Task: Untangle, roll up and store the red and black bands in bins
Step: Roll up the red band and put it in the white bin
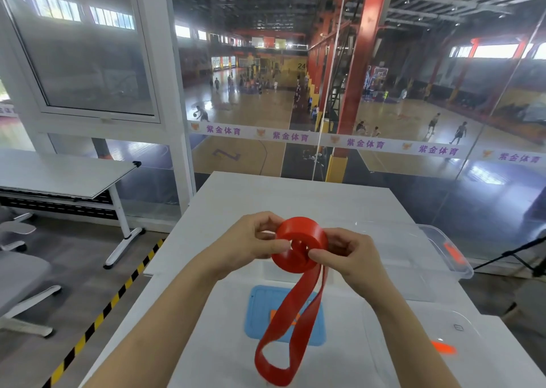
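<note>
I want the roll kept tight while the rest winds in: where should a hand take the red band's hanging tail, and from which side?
Pinch the red band just under its coil, from the right: its two flat strands leave the roll's lower right edge close together. Lower down they spread into a slack loop, probably harder to control.

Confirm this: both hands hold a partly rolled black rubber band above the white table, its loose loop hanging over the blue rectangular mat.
Not black: the head view shows a red flat rubber band, partly rolled. The left hand and right hand do hold it above the white table, loose loop hanging over the blue rectangular mat.
</note>
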The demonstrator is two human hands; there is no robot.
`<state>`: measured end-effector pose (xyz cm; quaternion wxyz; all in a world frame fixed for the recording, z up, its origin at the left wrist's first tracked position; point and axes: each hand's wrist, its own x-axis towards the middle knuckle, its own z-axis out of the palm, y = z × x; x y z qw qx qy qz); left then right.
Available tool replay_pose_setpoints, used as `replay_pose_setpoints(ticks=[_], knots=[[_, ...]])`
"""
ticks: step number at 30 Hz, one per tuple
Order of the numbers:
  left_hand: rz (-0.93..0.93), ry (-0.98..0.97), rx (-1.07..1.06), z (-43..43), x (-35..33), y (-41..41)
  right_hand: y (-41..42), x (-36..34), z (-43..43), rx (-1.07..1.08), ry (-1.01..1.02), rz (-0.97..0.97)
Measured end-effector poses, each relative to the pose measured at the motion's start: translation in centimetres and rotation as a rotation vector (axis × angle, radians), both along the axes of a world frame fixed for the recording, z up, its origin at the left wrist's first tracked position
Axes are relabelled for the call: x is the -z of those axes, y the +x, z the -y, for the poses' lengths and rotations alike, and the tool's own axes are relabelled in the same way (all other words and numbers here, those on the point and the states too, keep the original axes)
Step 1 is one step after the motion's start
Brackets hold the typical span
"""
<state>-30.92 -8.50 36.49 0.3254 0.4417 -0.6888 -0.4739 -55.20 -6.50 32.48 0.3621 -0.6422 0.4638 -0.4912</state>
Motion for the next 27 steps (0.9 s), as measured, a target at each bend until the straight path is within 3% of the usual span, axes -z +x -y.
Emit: replay_pose_setpoints(ticks=[3, 6, 16, 18, 24, 27], knots=[[0.293, -0.120, 0.017, 0.1, -0.6, 0.1, -0.2, -0.8, 0.4, -0.076, 0.023, -0.184], [0.361, -0.213, 0.059, -0.4, -1.1, -0.5, 0.2, -1.0, 0.5, -0.133, 0.033, -0.236], [-0.174, 0.004, -0.029, -0.5, 0.1, 0.6, 0.7, 1.6, -0.9, -0.098, 0.059, 0.097], [-0.105, 0.022, 0.020, -0.3, 0.4, 0.8, 0.4, 1.7, -0.9, -0.069, 0.031, 0.025], [0.349, -0.045, 0.081, 0.5, 0.6, 1.0, -0.5, 0.2, 0.1, -0.100, 0.019, -0.242], [0.401, -0.125, 0.094, 0.2, 0.2, -0.1, -0.2, -0.5, 0.9, -0.148, 0.034, -0.359]])
